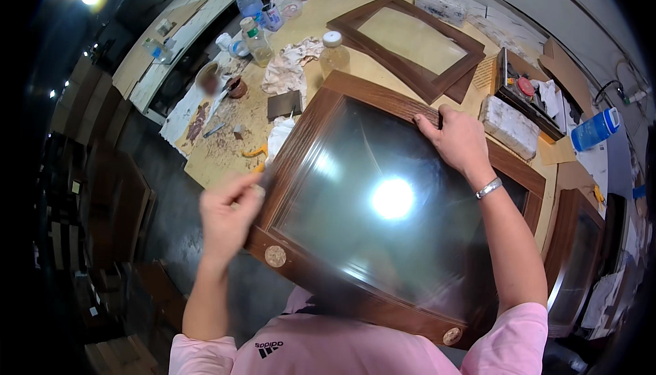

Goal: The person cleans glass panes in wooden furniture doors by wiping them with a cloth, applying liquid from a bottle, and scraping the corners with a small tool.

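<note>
A brown wood-framed glass cabinet door [301, 151] lies tilted in front of me, its far part over the table. Light glares off the glass. Two round, speckled tan spots mark its near rail. My right hand [459, 136] grips the far rail, with thumb and fingers at its edge. My left hand [232, 204], somewhat blurred, is closed beside the door's left edge. A small dark thing shows at its fingertips, too blurred to name. Just beyond that hand, a yellow-handled tool [255, 151] lies on the table next to a white cloth.
Two brown frames [383, 7] lie stacked at the back of the worktable [225, 149]. Bottles, a crumpled rag [290, 67], a dark block [284, 105] and a stained bowl [208, 79] stand left. A wrapped white block [509, 126], a tool box [509, 95] and a blue bottle [596, 129] are right.
</note>
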Available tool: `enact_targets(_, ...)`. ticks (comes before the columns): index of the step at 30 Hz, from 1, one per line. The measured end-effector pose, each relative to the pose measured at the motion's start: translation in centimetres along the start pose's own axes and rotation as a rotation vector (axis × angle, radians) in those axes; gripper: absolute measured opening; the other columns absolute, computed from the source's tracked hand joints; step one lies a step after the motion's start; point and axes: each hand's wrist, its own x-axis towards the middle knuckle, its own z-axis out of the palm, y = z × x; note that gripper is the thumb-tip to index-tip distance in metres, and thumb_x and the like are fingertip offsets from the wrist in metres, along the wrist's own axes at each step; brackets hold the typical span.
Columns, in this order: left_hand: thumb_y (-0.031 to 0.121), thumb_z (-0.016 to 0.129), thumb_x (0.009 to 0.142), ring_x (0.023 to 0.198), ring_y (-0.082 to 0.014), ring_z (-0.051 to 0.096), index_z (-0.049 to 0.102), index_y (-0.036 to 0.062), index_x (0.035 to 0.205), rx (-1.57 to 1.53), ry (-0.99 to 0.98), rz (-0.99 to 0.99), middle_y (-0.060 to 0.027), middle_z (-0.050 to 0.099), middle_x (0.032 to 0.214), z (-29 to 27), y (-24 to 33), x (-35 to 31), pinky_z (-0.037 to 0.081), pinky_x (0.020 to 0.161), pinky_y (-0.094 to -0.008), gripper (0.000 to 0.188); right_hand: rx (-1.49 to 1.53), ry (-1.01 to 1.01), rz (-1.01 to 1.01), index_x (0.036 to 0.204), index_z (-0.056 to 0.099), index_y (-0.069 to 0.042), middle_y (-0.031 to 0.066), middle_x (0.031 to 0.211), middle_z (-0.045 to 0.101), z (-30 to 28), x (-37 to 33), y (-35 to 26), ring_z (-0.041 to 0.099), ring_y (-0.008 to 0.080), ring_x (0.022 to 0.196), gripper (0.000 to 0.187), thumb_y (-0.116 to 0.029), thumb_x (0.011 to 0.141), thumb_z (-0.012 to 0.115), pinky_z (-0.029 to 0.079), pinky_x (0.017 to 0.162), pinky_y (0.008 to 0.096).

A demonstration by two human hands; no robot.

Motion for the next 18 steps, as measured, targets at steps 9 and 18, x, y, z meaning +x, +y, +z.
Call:
enact_targets(9,-0.003,0.065,0.092,0.076,-0.0071,0.051,0.070,-0.0047,0.100,0.165,0.158,0.049,-0.0006,0.056,0.086,-6.6,-6.1,-1.8,0.039,0.066,-0.0219,0.009,-0.007,-0.013,0.007,0.091,0.068,0.003,0.0249,0.080,0.070,0.4,1.3,0.6,0.069,0.0412,0.084,0.068,-0.063,0.092,0.057,0.054,0.078,0.0481)
enact_targets(18,0.003,0.069,0.089,0.082,-0.0157,0.065,0.075,0.0009,0.104,0.331,0.258,-0.117,-0.0063,0.071,0.087,-7.6,-25.4,5.2,0.051,0.078,-0.0300,0.016,-0.010,0.315,-0.102,0.106,0.066,-0.003,0.0156,0.115,0.062,1.3,-0.5,0.6,0.054,0.0340,0.115,0.039,-0.037,0.089,0.070,0.043,0.101,0.0453)
